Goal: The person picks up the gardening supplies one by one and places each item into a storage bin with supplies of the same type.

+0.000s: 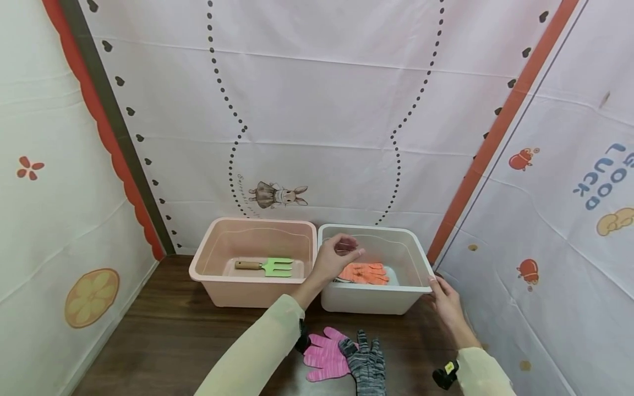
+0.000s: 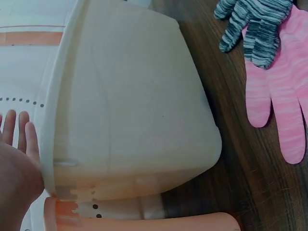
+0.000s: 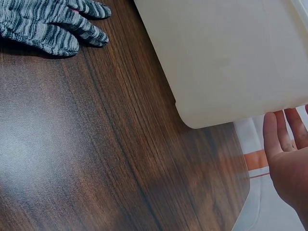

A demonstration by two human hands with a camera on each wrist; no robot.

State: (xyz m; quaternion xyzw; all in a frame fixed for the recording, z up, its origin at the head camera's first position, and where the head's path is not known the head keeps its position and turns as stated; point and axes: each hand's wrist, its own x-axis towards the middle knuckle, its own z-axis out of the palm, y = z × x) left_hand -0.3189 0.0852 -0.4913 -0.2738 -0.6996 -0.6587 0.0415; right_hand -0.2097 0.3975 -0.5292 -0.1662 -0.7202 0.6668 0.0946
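My left hand [image 1: 339, 256] is over the left part of the white plastic basin [image 1: 364, 301], its fingers loosely bent with nothing between them. Inside that basin lies an orange glove [image 1: 365, 273], partly hidden by the front rim. At the basin's right front corner, my right hand [image 1: 446, 302] holds the rim; in the right wrist view its fingers [image 3: 272, 132] meet the outer side. Nearer to me on the table, a pink glove [image 1: 327, 356] lies partly under a grey-and-black knitted glove [image 1: 367, 366].
Left of the white basin stands a pink basin [image 1: 247, 291], holding a green hand fork [image 1: 276, 267] with a wooden handle. Both basins stand on a dark wooden table [image 1: 163, 330], near the printed cloth wall [image 1: 317, 110] at the back. Cloth also hangs at both sides.
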